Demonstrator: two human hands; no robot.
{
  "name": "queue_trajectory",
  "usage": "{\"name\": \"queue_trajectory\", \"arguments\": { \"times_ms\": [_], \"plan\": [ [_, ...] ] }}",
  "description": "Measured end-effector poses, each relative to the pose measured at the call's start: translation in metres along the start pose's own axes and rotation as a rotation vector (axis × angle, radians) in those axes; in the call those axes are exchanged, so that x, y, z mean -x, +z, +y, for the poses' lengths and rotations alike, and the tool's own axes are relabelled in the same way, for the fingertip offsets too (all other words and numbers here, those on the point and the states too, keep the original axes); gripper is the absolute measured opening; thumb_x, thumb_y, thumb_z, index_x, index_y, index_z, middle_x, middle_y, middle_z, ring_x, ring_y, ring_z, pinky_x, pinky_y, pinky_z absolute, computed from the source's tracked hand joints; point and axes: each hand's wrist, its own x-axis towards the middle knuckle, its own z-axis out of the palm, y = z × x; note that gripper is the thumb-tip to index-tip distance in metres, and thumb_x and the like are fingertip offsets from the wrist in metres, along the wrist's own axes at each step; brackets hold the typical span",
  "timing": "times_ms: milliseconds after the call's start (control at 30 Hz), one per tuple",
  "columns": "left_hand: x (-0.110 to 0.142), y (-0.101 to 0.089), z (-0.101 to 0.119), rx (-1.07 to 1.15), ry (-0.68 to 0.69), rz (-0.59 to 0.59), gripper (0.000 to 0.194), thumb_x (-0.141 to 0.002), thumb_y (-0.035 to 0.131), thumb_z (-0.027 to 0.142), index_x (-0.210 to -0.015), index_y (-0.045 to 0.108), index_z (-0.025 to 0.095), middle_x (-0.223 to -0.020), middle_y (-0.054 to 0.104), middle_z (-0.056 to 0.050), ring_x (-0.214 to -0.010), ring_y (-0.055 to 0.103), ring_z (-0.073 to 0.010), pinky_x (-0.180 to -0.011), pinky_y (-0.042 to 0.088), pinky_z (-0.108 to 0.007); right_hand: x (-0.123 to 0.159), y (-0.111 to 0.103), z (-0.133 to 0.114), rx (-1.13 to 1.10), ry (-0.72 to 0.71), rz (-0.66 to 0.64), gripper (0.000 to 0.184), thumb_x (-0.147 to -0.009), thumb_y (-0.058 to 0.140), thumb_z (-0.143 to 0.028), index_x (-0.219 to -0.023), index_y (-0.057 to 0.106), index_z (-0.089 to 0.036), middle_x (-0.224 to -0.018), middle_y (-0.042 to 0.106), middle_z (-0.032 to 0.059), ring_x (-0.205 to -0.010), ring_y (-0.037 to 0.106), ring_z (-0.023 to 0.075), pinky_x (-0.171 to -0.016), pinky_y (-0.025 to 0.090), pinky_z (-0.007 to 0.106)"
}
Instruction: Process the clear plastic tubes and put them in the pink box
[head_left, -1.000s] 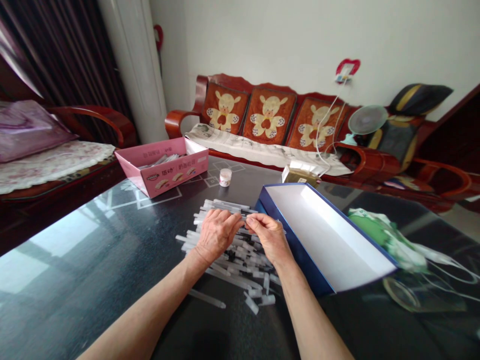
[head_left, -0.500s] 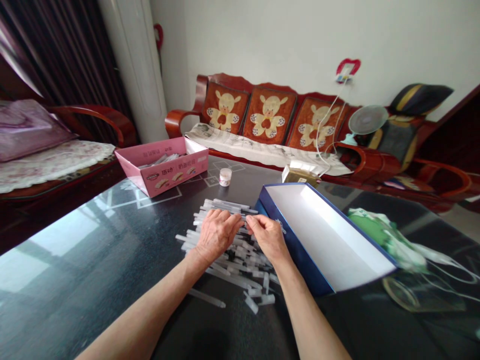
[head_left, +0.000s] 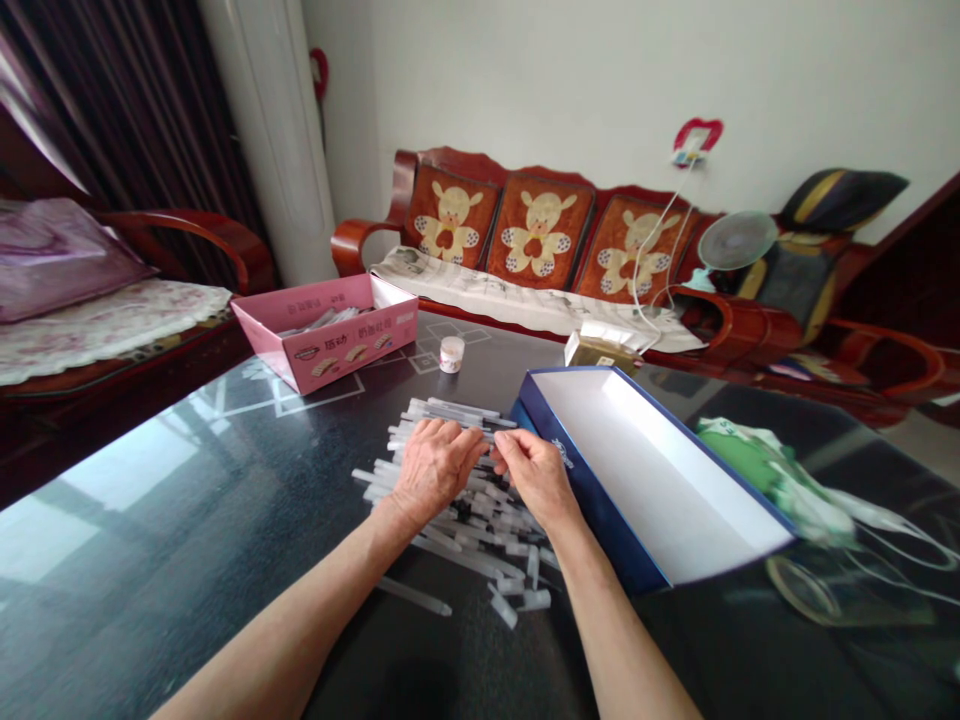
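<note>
My left hand (head_left: 439, 462) is closed, its fingers bent round a thin translucent pen (head_left: 488, 437) that is mostly hidden. My right hand (head_left: 534, 472) pinches at the pen's right end with thumb and forefinger; whether a separate small part is in that pinch I cannot tell. The two sets of fingertips nearly touch. Below and around both hands lies a loose heap of frosted pen barrels (head_left: 469, 562), with short pen caps (head_left: 504, 606) at its near right edge. One barrel (head_left: 415, 597) lies apart at the front.
A blue box with a white inside (head_left: 660, 470) stands right of the heap, close to my right hand. Far left is a pink carton (head_left: 352, 350) holding similar pieces. A small white tub (head_left: 451, 354), a tissue pack (head_left: 600, 347) and a green plastic bag (head_left: 772, 470) share the dark table (head_left: 225, 520).
Both hands stay in nearly the same place over the heap. The right fingertips have shifted very slightly at the pen's end; nothing else has moved.
</note>
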Motion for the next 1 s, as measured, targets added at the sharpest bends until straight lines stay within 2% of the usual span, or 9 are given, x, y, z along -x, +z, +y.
{"name": "queue_trajectory", "arguments": {
  "times_ms": [100,200,367,467,567,667,767,933,1000],
  "plan": [
    [0.0000,0.0005,-0.0005,0.000,-0.004,-0.002,0.032,-0.097,0.041,0.039,-0.091,0.067,0.023,-0.068,0.058,-0.002,-0.068,0.049,-0.0176,-0.066,0.030,-0.032,-0.0003,-0.0014,-0.0007,-0.086,0.003,-0.057,0.031,-0.076,0.062,-0.044,-0.094,0.065,-0.018,-0.081,0.069,0.0031,-0.068,0.066,0.0164,-0.046,0.043,0.020],
    [0.0001,0.0006,-0.0004,-0.004,-0.004,0.003,0.031,-0.097,0.041,0.038,-0.090,0.067,0.023,-0.068,0.058,-0.002,-0.068,0.049,-0.0175,-0.066,0.030,-0.032,-0.0005,-0.0009,-0.0002,-0.143,0.038,-0.071,0.041,-0.074,0.065,-0.046,-0.104,0.061,-0.019,-0.089,0.069,0.0047,-0.067,0.066,0.0161,-0.041,0.040,0.019],
    [0.0004,0.0001,0.0001,-0.006,0.004,-0.027,0.031,-0.097,0.041,0.039,-0.092,0.067,0.023,-0.069,0.059,-0.002,-0.069,0.050,-0.0176,-0.067,0.031,-0.032,-0.0003,0.0017,0.0029,-0.001,0.042,-0.010,0.041,-0.081,0.054,-0.055,-0.076,0.064,-0.016,-0.066,0.066,0.0034,-0.049,0.057,0.0117,-0.037,0.032,0.019],
    [0.0000,-0.0005,-0.0001,-0.008,0.002,-0.040,0.033,-0.097,0.040,0.040,-0.091,0.067,0.023,-0.068,0.059,-0.002,-0.068,0.050,-0.0175,-0.067,0.031,-0.032,0.0003,0.0011,0.0018,-0.087,0.058,-0.056,0.036,-0.077,0.061,-0.050,-0.088,0.065,-0.017,-0.066,0.065,0.0019,-0.051,0.058,0.0116,-0.038,0.032,0.018],
    [-0.0007,-0.0012,-0.0002,-0.013,-0.006,-0.034,0.034,-0.097,0.039,0.040,-0.088,0.068,0.023,-0.067,0.059,-0.002,-0.067,0.050,-0.0173,-0.067,0.031,-0.031,0.0007,0.0003,0.0004,-0.203,0.109,-0.101,0.044,-0.072,0.066,-0.049,-0.102,0.063,-0.016,-0.073,0.067,0.0033,-0.057,0.060,0.0128,-0.037,0.032,0.017],
    [-0.0011,-0.0014,-0.0004,-0.023,0.000,-0.032,0.035,-0.097,0.040,0.039,-0.086,0.068,0.022,-0.066,0.058,-0.002,-0.066,0.050,-0.0168,-0.067,0.030,-0.031,0.0004,0.0014,0.0022,-0.154,0.124,-0.058,0.042,-0.077,0.060,-0.055,-0.090,0.065,-0.015,-0.077,0.068,0.0055,-0.051,0.058,0.0104,-0.034,0.028,0.016],
    [-0.0009,-0.0006,-0.0012,-0.025,0.014,-0.031,0.034,-0.097,0.040,0.039,-0.086,0.068,0.022,-0.066,0.058,-0.002,-0.066,0.050,-0.0168,-0.067,0.030,-0.031,0.0001,0.0030,0.0048,-0.074,0.086,-0.018,0.042,-0.079,0.057,-0.055,-0.078,0.065,-0.015,-0.068,0.066,0.0040,-0.047,0.055,0.0084,-0.034,0.027,0.016],
    [-0.0002,0.0005,-0.0023,-0.005,0.011,-0.033,0.034,-0.097,0.040,0.040,-0.090,0.068,0.022,-0.067,0.059,-0.003,-0.067,0.050,-0.0172,-0.067,0.031,-0.031,0.0003,0.0029,0.0032,-0.250,0.099,-0.067,0.040,-0.070,0.069,-0.046,-0.097,0.064,-0.016,-0.072,0.066,0.0022,-0.058,0.060,0.0122,-0.037,0.031,0.016],
    [-0.0001,0.0001,-0.0019,0.000,0.009,-0.039,0.034,-0.097,0.039,0.039,-0.090,0.067,0.022,-0.067,0.059,-0.003,-0.067,0.050,-0.0173,-0.067,0.031,-0.031,0.0002,0.0027,0.0030,-0.290,0.132,-0.076,0.042,-0.072,0.068,-0.049,-0.097,0.065,-0.016,-0.076,0.067,0.0044,-0.058,0.061,0.0123,-0.035,0.030,0.016]
  ]
}}
